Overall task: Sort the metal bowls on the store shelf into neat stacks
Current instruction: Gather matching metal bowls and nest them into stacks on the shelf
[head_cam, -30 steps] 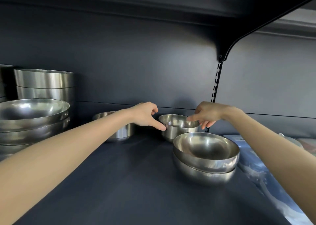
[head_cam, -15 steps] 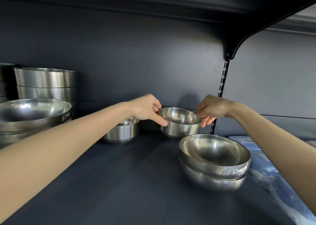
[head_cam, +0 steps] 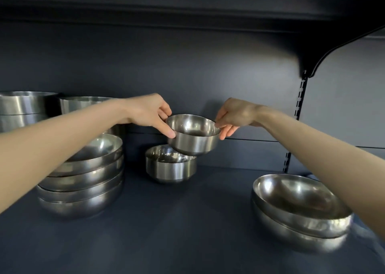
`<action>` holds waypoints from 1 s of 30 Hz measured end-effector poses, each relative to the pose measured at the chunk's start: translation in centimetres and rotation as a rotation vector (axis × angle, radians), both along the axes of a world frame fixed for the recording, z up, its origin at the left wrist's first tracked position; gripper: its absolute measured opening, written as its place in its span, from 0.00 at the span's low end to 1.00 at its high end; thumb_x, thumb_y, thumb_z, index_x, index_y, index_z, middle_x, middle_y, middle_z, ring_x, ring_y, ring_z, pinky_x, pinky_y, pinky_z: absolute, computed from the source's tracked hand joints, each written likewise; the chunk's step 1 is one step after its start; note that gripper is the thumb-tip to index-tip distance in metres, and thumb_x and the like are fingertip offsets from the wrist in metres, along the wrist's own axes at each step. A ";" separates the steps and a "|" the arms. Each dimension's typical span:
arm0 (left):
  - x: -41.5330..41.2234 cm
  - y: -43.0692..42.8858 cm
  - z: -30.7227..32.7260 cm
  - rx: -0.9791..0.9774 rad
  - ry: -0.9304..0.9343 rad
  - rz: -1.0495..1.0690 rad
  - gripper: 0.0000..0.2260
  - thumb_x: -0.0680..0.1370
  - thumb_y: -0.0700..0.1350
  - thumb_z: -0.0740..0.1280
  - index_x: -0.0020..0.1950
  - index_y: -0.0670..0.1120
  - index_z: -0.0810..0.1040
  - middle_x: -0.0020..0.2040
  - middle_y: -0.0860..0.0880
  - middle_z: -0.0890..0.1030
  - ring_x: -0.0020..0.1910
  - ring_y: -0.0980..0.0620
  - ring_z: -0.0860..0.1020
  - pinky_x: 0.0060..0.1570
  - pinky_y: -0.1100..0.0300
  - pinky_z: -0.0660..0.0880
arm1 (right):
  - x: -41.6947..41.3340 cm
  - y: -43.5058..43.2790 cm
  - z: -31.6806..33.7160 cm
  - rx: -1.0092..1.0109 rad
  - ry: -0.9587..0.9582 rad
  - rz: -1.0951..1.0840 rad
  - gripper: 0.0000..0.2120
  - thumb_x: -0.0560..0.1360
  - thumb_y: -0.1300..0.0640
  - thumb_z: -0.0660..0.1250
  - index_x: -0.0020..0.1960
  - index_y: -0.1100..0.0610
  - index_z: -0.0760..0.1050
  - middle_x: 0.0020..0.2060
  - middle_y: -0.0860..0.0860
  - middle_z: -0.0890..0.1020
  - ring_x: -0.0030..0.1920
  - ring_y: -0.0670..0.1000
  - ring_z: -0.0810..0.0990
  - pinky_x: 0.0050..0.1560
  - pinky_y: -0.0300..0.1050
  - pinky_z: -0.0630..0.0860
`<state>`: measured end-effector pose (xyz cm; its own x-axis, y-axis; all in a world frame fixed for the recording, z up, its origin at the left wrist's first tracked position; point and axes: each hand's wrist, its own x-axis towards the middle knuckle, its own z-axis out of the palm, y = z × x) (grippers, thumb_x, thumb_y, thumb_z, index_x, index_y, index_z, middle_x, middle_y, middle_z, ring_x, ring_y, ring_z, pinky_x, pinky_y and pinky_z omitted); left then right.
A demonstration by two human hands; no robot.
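Dark blue-grey store shelf (head_cam: pixel 166 232), with a matching back panel (head_cam: pixel 187 65) behind it and a black bracket (head_cam: pixel 333 50) at upper right.

Hands: both are reaching in and are grasping one small bowl (head_cam: pixel 192 140) between them.
- The left hand (head_cam: pixel 145 113) is pinching the bowl's left rim. Its thumb is lying on the outer wall and its fingers are curling at the lip.
- The right hand (head_cam: pixel 235 115) is pinching the right rim with curled fingers, two fingertips showing below the lip.

Small bowl: polished steel, round and steep-sided, narrowing to a small foot, mouth up. It is hanging clear of the shelf, just above and a little right of a second small bowl (head_cam: pixel 170 165) of the same shape, which is standing towards the back. Whether the two are touching cannot be told.

Count:
- Small bowls: two.
- Wide shallow bowls: a left stack (head_cam: pixel 83 182) of at least four nested, partly hidden by the left forearm, and a right stack (head_cam: pixel 302 207) of two, sitting near the front.
- Tall straight-sided bowls (head_cam: pixel 23 107): two piles standing at back left, number in each unclear.
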<state>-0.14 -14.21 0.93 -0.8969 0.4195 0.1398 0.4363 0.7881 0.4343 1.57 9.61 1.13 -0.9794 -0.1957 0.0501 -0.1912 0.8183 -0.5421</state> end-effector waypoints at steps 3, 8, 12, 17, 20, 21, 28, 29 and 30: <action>-0.5 -1.2 -0.1 -0.007 -0.017 0.014 0.42 0.56 0.53 0.79 0.67 0.41 0.73 0.59 0.47 0.79 0.55 0.55 0.79 0.60 0.61 0.73 | -0.6 -1.0 0.1 0.007 -0.031 0.048 0.06 0.78 0.66 0.63 0.52 0.69 0.74 0.28 0.52 0.83 0.33 0.46 0.84 0.41 0.39 0.81; -1.3 -2.6 -0.6 -0.052 -0.060 0.009 0.37 0.57 0.50 0.80 0.63 0.42 0.76 0.56 0.48 0.81 0.54 0.55 0.80 0.60 0.60 0.74 | -1.4 -2.1 0.3 0.034 -0.119 0.088 0.10 0.78 0.65 0.64 0.56 0.69 0.74 0.38 0.57 0.83 0.40 0.50 0.84 0.47 0.39 0.81; -1.7 -3.4 -0.7 -0.166 -0.099 0.012 0.34 0.63 0.49 0.81 0.65 0.42 0.74 0.57 0.49 0.81 0.56 0.54 0.79 0.62 0.59 0.73 | -1.8 -2.9 0.0 0.056 -0.233 0.146 0.09 0.76 0.62 0.67 0.53 0.67 0.76 0.40 0.56 0.84 0.44 0.51 0.84 0.52 0.41 0.80; -1.9 -3.7 -1.0 -0.204 -0.136 -0.006 0.35 0.65 0.49 0.79 0.68 0.41 0.72 0.58 0.49 0.81 0.56 0.53 0.80 0.64 0.56 0.73 | -1.9 -3.4 -0.1 0.063 -0.311 0.174 0.11 0.73 0.58 0.71 0.53 0.63 0.78 0.46 0.57 0.84 0.51 0.52 0.84 0.57 0.43 0.79; -2.0 -3.6 -0.8 -0.175 -0.179 -0.007 0.33 0.67 0.46 0.78 0.69 0.39 0.71 0.57 0.48 0.79 0.54 0.53 0.79 0.59 0.62 0.75 | -1.8 -3.4 -0.3 0.065 -0.325 0.166 0.13 0.71 0.57 0.72 0.53 0.63 0.77 0.47 0.56 0.83 0.52 0.51 0.83 0.57 0.43 0.78; -1.9 -3.5 -0.8 -0.172 -0.206 -0.015 0.32 0.67 0.45 0.77 0.68 0.38 0.71 0.54 0.49 0.78 0.52 0.54 0.78 0.54 0.66 0.76 | -1.8 -3.4 -0.4 0.064 -0.323 0.161 0.13 0.71 0.57 0.73 0.52 0.62 0.77 0.47 0.55 0.83 0.51 0.51 0.83 0.57 0.43 0.78; -1.9 -2.9 -1.2 -0.110 -0.310 0.003 0.37 0.66 0.44 0.79 0.70 0.37 0.67 0.58 0.45 0.79 0.54 0.51 0.81 0.53 0.63 0.77 | -1.7 -3.5 -1.2 0.024 -0.356 0.149 0.27 0.71 0.60 0.73 0.66 0.64 0.67 0.54 0.56 0.82 0.53 0.52 0.82 0.56 0.40 0.78; -1.8 -2.9 -1.4 -0.089 -0.330 0.005 0.40 0.65 0.44 0.80 0.72 0.37 0.65 0.59 0.44 0.79 0.55 0.48 0.81 0.56 0.59 0.77 | -1.6 -3.5 -1.2 0.023 -0.353 0.153 0.26 0.71 0.60 0.73 0.66 0.64 0.68 0.53 0.55 0.82 0.53 0.51 0.82 0.55 0.39 0.78; -1.8 -2.9 -1.5 -0.065 -0.347 0.008 0.41 0.65 0.44 0.80 0.73 0.37 0.63 0.59 0.43 0.79 0.55 0.47 0.81 0.59 0.57 0.77 | -1.5 -3.5 -1.3 0.020 -0.347 0.155 0.25 0.72 0.61 0.73 0.65 0.64 0.69 0.52 0.55 0.82 0.52 0.51 0.82 0.54 0.38 0.79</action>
<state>-1.98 -17.14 -0.60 -0.8894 0.4105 -0.2012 0.2653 0.8219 0.5041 0.04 6.13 -0.14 -0.8960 -0.3404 -0.2850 -0.1210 0.8049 -0.5809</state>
